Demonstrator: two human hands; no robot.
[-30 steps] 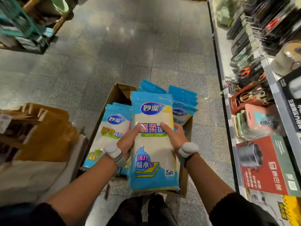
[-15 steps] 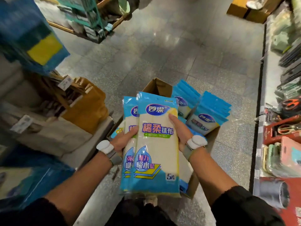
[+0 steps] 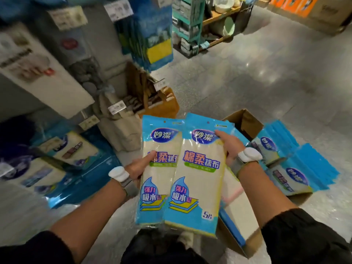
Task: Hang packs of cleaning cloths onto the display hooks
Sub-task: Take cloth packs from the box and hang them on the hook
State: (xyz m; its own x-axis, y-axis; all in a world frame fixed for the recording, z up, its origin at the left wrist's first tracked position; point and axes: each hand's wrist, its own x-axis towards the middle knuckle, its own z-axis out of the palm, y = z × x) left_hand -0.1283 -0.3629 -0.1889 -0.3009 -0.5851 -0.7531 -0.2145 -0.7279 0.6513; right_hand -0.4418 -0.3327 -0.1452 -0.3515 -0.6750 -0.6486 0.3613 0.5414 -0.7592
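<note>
Change: since the earlier frames the view has swung left onto the display; the two packs, stacked almost flush a second ago, are now fanned side by side, and the right thumb has climbed to the upper edge of the front pack.
Display stock: blue cloth packs lie far left of the left fingers, blurred; hanging packs with a yellow panel sit well above them.
Tote bags: brown bag and a pale bag stand just above the left thumb.
Left hand: clenched on the left pack's edge, thumb on its printed face, fingers hidden behind.
Left pack: upright, slightly tilted, tucked behind the right pack where they overlap.
Right pack: in front, hang-hole at top, bottom edge near the person's lap.
Right hand: gripping the right pack's upper right edge, thumb pressed by the logo, fingers behind.
Cardboard box: open, below and right of the right wrist.
Spare packs: fanned in the box, right of the right fingers, untouched.
Floor: grey tile, beyond both hands.
</note>
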